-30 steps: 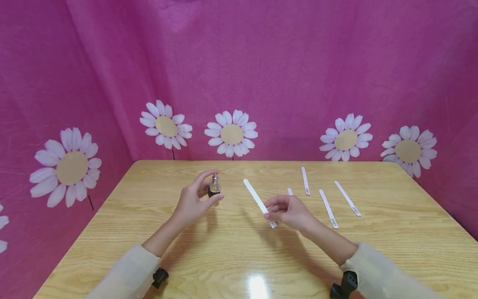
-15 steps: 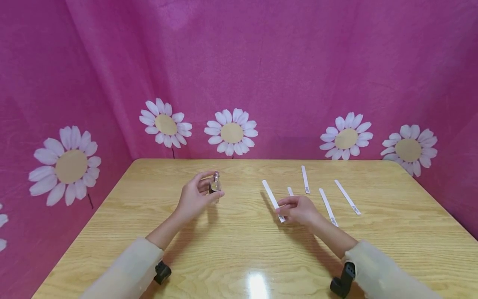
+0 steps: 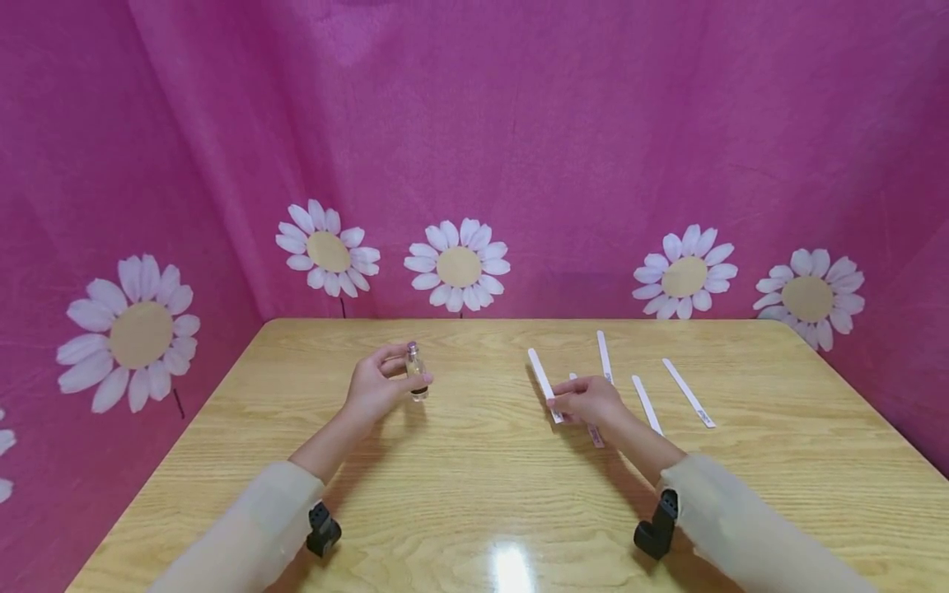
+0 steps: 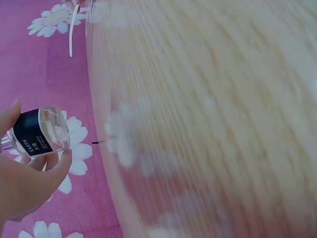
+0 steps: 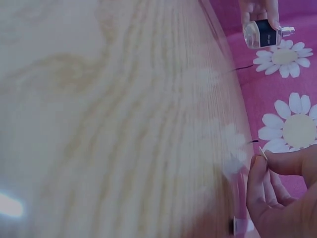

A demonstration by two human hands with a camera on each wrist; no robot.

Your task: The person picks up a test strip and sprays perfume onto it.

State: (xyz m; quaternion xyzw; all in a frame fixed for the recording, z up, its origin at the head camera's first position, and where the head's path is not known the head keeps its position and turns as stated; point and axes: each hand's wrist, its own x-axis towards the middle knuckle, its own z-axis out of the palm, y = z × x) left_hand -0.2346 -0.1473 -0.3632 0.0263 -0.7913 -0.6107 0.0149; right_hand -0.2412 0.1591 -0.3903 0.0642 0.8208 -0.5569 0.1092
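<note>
Small glass bottle (image 3: 416,372) with a dark label and a bare metal spray neck, held just above the wooden table (image 3: 474,494), left of centre, roughly upright with a slight tilt. Left hand (image 3: 374,387) grips it: thumb on one side, fingertips curled round the other. The left wrist view shows the same bottle (image 4: 42,131) pinched between thumb and fingers (image 4: 59,163), label facing the camera, clear liquid or glass above the label. The right wrist view catches the bottle (image 5: 262,33) from across the table, nozzle pointing sideways in that frame.

Right hand (image 3: 589,401) is low over the table, right of centre, well apart from the bottle. It pinches the near end of a white paper strip (image 3: 544,384) between thumb and forefinger; the strip slants up and away to the left from the hand. In the right wrist view only the strip's edge (image 5: 262,152) shows at the fingertips (image 5: 257,171), fingers curled close together.

More white strips lie flat on the table near the right hand: one short piece (image 3: 594,430) partly under it with a pinkish end sticking out toward the viewer, one (image 3: 605,356) just behind it, one (image 3: 647,404) beside the wrist, one (image 3: 689,392) farther right. All lie roughly parallel, none touching one another as far as can be seen.

Both forearms wear pale sleeves (image 3: 252,535) with a black wrist mount (image 3: 323,529) on each. Behind the table hangs a pink cloth backdrop (image 3: 519,123) with white daisies (image 3: 458,265).
</note>
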